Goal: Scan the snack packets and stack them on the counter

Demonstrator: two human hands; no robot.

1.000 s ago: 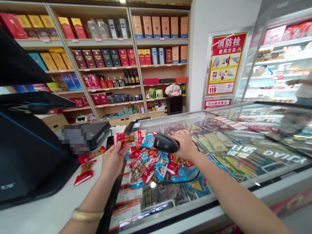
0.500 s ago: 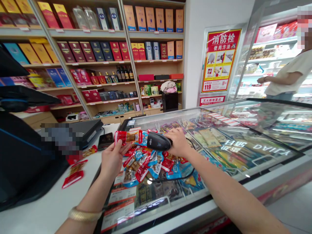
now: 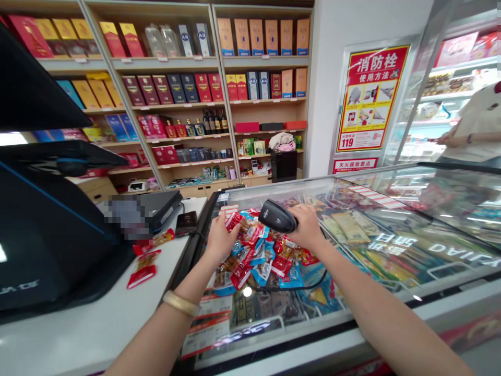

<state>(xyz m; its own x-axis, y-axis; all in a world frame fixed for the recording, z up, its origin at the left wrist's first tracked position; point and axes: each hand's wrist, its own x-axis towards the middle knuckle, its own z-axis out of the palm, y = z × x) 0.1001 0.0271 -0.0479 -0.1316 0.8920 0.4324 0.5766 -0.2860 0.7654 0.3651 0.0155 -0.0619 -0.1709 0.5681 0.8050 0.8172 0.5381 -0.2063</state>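
My right hand (image 3: 309, 227) grips a black barcode scanner (image 3: 277, 215), its head pointing left over a pile of small red and blue snack packets (image 3: 260, 256) on the freezer's glass lid (image 3: 391, 230). My left hand (image 3: 219, 237) reaches into the far left of that pile, its fingers closed around a red packet (image 3: 234, 219). A gold bracelet sits on my left wrist. The scanner's black cable loops across the glass below the pile.
A black till screen (image 3: 47, 235) fills the left on a white counter (image 3: 90, 324), with a few red packets (image 3: 143, 266) and a dark card reader (image 3: 186, 222) beside it. Shelves of boxed goods line the back wall. Another person (image 3: 475, 128) stands at the far right by a cooler.
My left hand, which held a red packet up before the scanner, has dropped forward and right onto the pile. The scanner has hardly moved. The person at the right has shifted.
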